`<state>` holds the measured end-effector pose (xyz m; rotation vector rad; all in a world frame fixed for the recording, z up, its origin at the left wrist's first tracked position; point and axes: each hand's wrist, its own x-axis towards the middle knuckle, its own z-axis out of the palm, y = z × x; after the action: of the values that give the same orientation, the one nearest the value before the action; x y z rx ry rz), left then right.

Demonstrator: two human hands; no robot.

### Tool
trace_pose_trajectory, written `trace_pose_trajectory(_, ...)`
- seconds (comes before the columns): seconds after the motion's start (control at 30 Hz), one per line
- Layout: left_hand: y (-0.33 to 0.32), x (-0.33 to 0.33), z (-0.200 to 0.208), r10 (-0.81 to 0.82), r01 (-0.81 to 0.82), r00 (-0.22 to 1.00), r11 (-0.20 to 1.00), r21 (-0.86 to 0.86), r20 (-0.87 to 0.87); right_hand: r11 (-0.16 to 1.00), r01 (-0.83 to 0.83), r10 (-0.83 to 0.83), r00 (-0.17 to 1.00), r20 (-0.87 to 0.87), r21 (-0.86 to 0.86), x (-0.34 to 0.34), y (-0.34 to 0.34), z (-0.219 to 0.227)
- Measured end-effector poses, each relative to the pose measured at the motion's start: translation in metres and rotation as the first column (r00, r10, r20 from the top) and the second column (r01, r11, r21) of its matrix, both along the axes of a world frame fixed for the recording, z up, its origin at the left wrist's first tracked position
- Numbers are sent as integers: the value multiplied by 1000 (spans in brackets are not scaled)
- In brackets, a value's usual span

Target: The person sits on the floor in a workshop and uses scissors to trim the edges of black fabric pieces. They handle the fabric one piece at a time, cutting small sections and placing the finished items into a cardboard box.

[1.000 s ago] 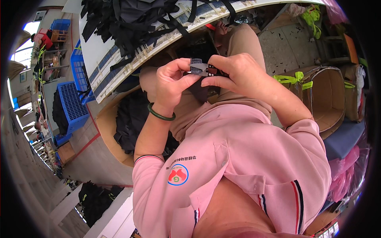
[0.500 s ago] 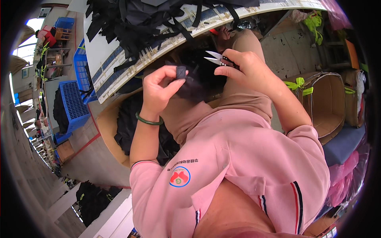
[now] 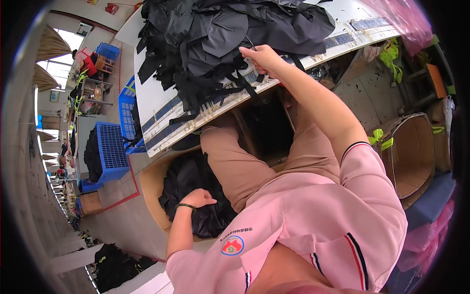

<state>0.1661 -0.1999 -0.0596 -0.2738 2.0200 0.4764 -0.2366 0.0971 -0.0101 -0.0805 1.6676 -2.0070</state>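
My right hand (image 3: pixel 267 61) reaches to the front of the white table, at the near edge of a heap of black fabric pieces (image 3: pixel 215 36). Its thumb and forefinger pinch a thin black strip (image 3: pixel 251 44) that belongs to this heap. Something dark shows under the curled fingers, but I cannot make out whether it is the thread snips. My left hand (image 3: pixel 198 198), with a dark green bangle on the wrist, hangs over a cardboard box (image 3: pixel 152 196) beside my leg. Its fingers are loosely stretched and nothing shows in them. Black fabric pieces (image 3: pixel 188 171) fill this box beneath the hand.
Black straps dangle over the worn, taped table edge (image 3: pixel 169 122). Blue plastic crates (image 3: pixel 113 152) stand on the left. An upright cardboard box (image 3: pixel 413 152) with a yellow-green tie (image 3: pixel 382 139) is on the right. Pink plastic sheeting (image 3: pixel 404 22) covers the table's far right corner.
My left hand has moved from above my lap down to the box, and the black piece has left its fingers. My right hand has gone forward to the heap; the snips' blades no longer show.
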Motion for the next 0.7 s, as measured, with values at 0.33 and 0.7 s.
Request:
trace_pose_trajectory(0.33, 103, -143, 38, 689, -211, 684, 501, 839, -239, 956, 97, -87, 995, 48, -276, 30, -18, 22)
trace_pose_trajectory(0.7, 180, -221, 46, 761, -272, 412, -424, 864, 502, 980, -166, 113, 921, -373, -114, 198, 66, 24)
